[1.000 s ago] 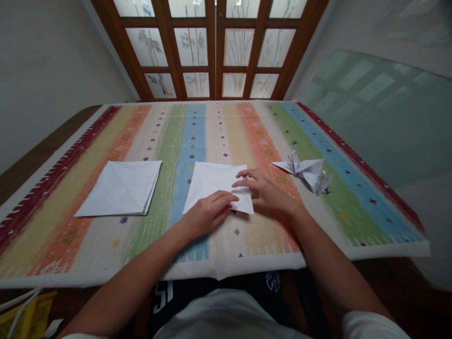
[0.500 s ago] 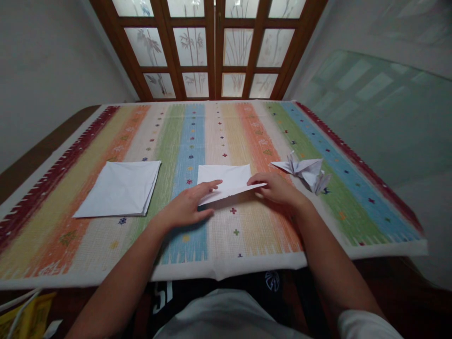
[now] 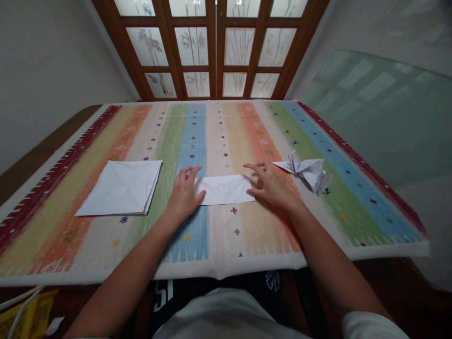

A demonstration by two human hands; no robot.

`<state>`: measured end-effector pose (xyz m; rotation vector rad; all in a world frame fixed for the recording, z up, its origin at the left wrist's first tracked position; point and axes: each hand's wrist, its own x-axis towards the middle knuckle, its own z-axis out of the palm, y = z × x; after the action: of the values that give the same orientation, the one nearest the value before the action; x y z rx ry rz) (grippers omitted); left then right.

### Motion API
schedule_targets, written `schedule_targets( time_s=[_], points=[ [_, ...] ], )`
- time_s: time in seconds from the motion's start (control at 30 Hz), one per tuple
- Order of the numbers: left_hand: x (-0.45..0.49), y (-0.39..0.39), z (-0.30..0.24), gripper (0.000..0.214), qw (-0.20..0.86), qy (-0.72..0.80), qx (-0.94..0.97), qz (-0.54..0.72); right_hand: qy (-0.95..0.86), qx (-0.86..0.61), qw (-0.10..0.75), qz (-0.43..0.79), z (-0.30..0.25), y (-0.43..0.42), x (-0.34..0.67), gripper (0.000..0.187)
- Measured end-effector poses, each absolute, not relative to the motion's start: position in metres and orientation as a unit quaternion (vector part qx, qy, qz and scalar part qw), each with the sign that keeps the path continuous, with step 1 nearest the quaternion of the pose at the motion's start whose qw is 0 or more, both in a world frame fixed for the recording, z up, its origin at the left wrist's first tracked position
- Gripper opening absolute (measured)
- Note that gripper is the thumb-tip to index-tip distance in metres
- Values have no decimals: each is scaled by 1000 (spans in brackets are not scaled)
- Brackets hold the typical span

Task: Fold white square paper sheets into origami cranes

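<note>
A white sheet of paper (image 3: 226,189), folded into a long narrow rectangle, lies flat on the striped tablecloth in front of me. At its left end is my left hand (image 3: 185,193), fingers apart and curved, the thumb resting on or just over the paper's edge. My right hand (image 3: 266,183) is at the opposite end with its fingers spread, the thumb at the paper's right edge. Neither hand grips the paper.
To the left lies a stack of white square paper sheets (image 3: 120,188). Folded paper cranes (image 3: 307,170) sit to the right, beyond my right hand. The striped tablecloth (image 3: 233,240) covers the table. A wooden door with glass panes (image 3: 216,56) stands behind it.
The paper's near edge, lifted and held by my hands before, is now folded over, and the sheet lies flat as a narrower strip. Both hands have loosened and spread to its ends.
</note>
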<state>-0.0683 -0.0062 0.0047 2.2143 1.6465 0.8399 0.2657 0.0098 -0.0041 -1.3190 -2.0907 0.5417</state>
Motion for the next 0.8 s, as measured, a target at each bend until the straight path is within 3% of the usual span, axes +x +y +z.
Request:
schedule_targets(
  time_s=[0.07,0.13,0.27,0.43,0.57,0.8],
  points=[
    [-62,-10,3,54,90,553,786,261,-822,-457,277,197,-4,10,263,38],
    [-56,-15,3,36,99,504,826,232,-853,-406,240,223,-3,9,261,21],
    [-45,-26,3,26,172,379,889,189,-871,-350,195,285,1,6,258,38],
    [-43,-31,0,35,192,378,886,186,-886,-319,183,283,8,1,255,48],
    [-44,-30,0,35,191,393,880,188,-899,-317,185,238,13,-2,249,46],
    [-43,-29,2,22,190,399,875,198,-878,-337,260,217,5,-4,236,32]
  ],
)
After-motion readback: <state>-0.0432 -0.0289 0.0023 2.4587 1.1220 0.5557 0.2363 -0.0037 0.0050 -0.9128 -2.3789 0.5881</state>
